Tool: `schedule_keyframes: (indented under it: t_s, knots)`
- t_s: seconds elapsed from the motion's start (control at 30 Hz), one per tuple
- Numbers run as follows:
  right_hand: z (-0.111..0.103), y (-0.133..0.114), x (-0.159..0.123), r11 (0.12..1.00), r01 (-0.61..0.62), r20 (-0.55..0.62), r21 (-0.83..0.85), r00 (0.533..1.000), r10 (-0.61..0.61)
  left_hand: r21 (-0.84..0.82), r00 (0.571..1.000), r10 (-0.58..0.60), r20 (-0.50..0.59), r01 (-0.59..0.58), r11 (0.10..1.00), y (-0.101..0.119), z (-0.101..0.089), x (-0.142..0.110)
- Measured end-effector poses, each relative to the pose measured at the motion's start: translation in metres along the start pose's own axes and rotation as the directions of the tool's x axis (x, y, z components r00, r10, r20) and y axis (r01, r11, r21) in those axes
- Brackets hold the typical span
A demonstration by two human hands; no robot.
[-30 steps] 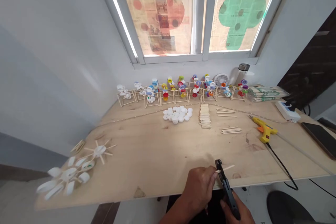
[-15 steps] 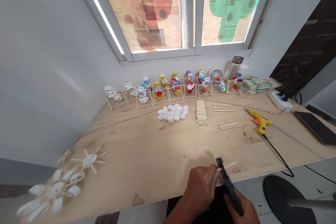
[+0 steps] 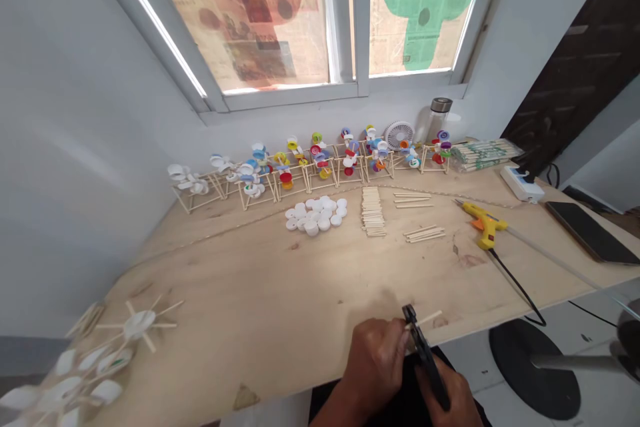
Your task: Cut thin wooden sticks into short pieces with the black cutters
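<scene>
At the front edge of the table, my left hand (image 3: 376, 355) is closed in a pinch on a thin wooden stick (image 3: 431, 318). The stick passes through the jaws of a pair of black-handled pliers (image 3: 423, 350), and its free end sticks out to the right. My right hand (image 3: 453, 393) wraps around the handles of the pliers, which point up and away from me. Part of the stick is hidden behind my left fingers and the plier head.
White bottle caps (image 3: 316, 215) lie mid-table beside a stack of short sticks (image 3: 373, 212) and loose longer sticks (image 3: 425, 234). A yellow glue gun (image 3: 484, 223) and a phone (image 3: 593, 232) are at right. Wheel-like cap-and-stick pieces (image 3: 140, 325) lie at left; stick frames (image 3: 320, 177) line the wall.
The view has shifted slightly, so the table things appear farther left. Both hands keep the same hold on the stick and the pliers.
</scene>
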State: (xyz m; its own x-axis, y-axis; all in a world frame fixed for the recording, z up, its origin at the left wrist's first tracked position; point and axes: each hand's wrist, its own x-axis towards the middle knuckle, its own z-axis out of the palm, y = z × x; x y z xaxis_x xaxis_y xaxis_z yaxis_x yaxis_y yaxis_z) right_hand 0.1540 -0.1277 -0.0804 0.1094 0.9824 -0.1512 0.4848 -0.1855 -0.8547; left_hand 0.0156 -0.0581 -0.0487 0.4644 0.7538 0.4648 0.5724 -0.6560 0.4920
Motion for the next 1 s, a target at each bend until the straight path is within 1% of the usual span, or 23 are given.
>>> schedule_keyframes:
  t_s: [0.07, 0.1, 0.2, 0.23, 0.3, 0.4, 0.47, 0.53, 0.57, 0.63, 0.67, 0.7, 0.77, 0.83, 0.9, 0.93, 1.0]
  knots:
    - [-0.007, -0.003, 0.0, 1.0, -0.013, 0.07, 0.018, 0.997, 0.012, -0.006, 1.0, -0.016, 0.01, 0.016, 1.0, 0.003, -0.003, 0.001]
    - [-0.01, -0.005, 0.0, 1.0, -0.022, 0.082, 0.021, 0.996, 0.02, -0.024, 0.998, -0.048, 0.027, 0.048, 0.999, 0.005, -0.006, 0.002]
    - [-0.019, -0.014, 0.0, 0.997, -0.078, 0.132, 0.018, 0.988, 0.075, -0.139, 0.976, -0.201, 0.085, 0.211, 0.968, 0.011, -0.013, 0.002]
    - [-0.021, -0.016, -0.001, 0.994, -0.111, 0.146, 0.015, 0.983, 0.108, -0.191, 0.962, -0.253, 0.102, 0.269, 0.944, 0.013, -0.016, 0.002]
    - [-0.025, -0.02, -0.002, 0.988, -0.152, 0.176, 0.021, 0.974, 0.146, -0.289, 0.921, -0.367, 0.132, 0.39, 0.874, 0.016, -0.021, 0.002]
    - [-0.028, -0.022, -0.005, 0.984, -0.173, 0.19, 0.037, 0.968, 0.163, -0.447, 0.851, -0.475, 0.226, 0.523, 0.726, 0.018, -0.026, 0.0]
    - [-0.029, -0.021, -0.005, 0.983, -0.179, 0.193, 0.04, 0.967, 0.168, -0.53, 0.811, -0.501, 0.303, 0.58, 0.619, 0.018, -0.027, 0.0]
    - [-0.029, -0.02, -0.006, 0.983, -0.181, 0.197, 0.04, 0.966, 0.17, -0.579, 0.784, -0.493, 0.377, 0.615, 0.535, 0.017, -0.027, 0.002]
    - [-0.029, -0.019, -0.006, 0.983, -0.182, 0.202, 0.038, 0.964, 0.171, -0.591, 0.776, -0.479, 0.41, 0.626, 0.509, 0.017, -0.028, 0.003]
    - [-0.029, -0.02, -0.006, 0.983, -0.182, 0.212, 0.036, 0.962, 0.17, -0.594, 0.772, -0.443, 0.456, 0.635, 0.495, 0.017, -0.031, 0.007]
    - [-0.029, -0.02, -0.006, 0.983, -0.181, 0.219, 0.035, 0.961, 0.169, -0.583, 0.775, -0.423, 0.469, 0.632, 0.51, 0.017, -0.032, 0.008]
    - [-0.029, -0.022, -0.006, 0.984, -0.177, 0.225, 0.033, 0.96, 0.165, -0.563, 0.783, -0.405, 0.472, 0.621, 0.545, 0.018, -0.034, 0.01]
    - [-0.03, -0.024, -0.006, 0.987, -0.162, 0.231, 0.021, 0.961, 0.152, -0.481, 0.814, -0.38, 0.44, 0.571, 0.666, 0.019, -0.036, 0.012]
    - [-0.03, -0.028, -0.006, 0.989, -0.148, 0.23, -0.007, 0.962, 0.145, -0.339, 0.857, -0.356, 0.371, 0.483, 0.807, 0.02, -0.035, 0.011]
    - [-0.031, -0.03, -0.006, 0.989, -0.139, 0.217, -0.039, 0.965, 0.145, -0.169, 0.912, -0.299, 0.282, 0.354, 0.92, 0.019, -0.031, 0.009]
    - [-0.031, -0.032, -0.006, 0.989, -0.138, 0.211, -0.057, 0.966, 0.147, -0.082, 0.94, -0.245, 0.237, 0.27, 0.959, 0.018, -0.028, 0.007]
    - [-0.031, -0.034, -0.008, 0.986, -0.137, 0.188, -0.096, 0.97, 0.153, 0.101, 0.986, -0.08, 0.149, 0.065, 0.993, 0.012, -0.023, 0.003]
